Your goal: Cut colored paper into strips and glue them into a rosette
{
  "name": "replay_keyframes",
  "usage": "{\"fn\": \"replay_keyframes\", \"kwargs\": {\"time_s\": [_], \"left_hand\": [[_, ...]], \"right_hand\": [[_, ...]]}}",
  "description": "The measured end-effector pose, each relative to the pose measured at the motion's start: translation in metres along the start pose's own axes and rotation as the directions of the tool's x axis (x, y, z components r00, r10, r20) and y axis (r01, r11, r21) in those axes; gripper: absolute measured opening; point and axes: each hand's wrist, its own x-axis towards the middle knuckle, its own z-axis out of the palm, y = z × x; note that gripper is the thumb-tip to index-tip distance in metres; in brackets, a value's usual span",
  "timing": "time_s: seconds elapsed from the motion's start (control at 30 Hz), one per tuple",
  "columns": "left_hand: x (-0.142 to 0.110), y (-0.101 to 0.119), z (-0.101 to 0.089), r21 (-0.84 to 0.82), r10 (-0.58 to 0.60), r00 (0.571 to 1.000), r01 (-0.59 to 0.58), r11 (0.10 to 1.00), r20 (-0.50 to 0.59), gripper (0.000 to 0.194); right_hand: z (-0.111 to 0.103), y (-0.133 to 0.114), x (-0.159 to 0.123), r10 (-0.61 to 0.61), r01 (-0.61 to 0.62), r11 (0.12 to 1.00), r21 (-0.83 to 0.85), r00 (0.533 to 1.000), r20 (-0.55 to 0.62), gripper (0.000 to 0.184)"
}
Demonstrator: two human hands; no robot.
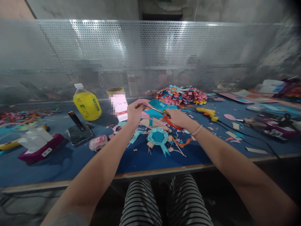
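Red-handled scissors (pixel 172 124) are gripped in my right hand (pixel 176 118), their metal blades pointing left. The blade tips reach the pinched fingers of my left hand (pixel 135 110); what these fingers hold is too small to make out. Pink paper (pixel 144 115) shows just beside my left hand. Beneath and behind the scissors lies blue paper (pixel 155 104). Closer to me, a light-blue pleated paper rosette (pixel 158 137) with two ribbon tails rests flat among paper scraps.
A pile of colourful paper pieces (pixel 181 95) sits behind my hands. Rightward are a yellow glue gun (pixel 208 113) with a cord and a purple box (pixel 277 127). To the left stand a yellow bottle (pixel 87 103), a lit phone (pixel 121 106), a dark phone (pixel 80 134) and a tissue box (pixel 42 150).
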Motion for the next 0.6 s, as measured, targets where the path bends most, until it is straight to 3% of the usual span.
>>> {"fn": "replay_keyframes", "kwargs": {"time_s": [0.33,0.6], "left_hand": [[0.0002,0.0026,0.0004,-0.050,-0.041,0.999,0.041,0.998,0.019,0.004],[0.0054,0.0033,-0.0010,-0.058,-0.069,0.991,0.076,0.995,0.113,0.007]], "right_hand": [[0.0010,0.0012,0.0013,0.013,-0.013,1.000,0.001,1.000,-0.009,0.056],[0.0021,0.0027,0.0027,0.041,-0.041,0.999,-0.011,0.999,-0.025,0.053]]}}
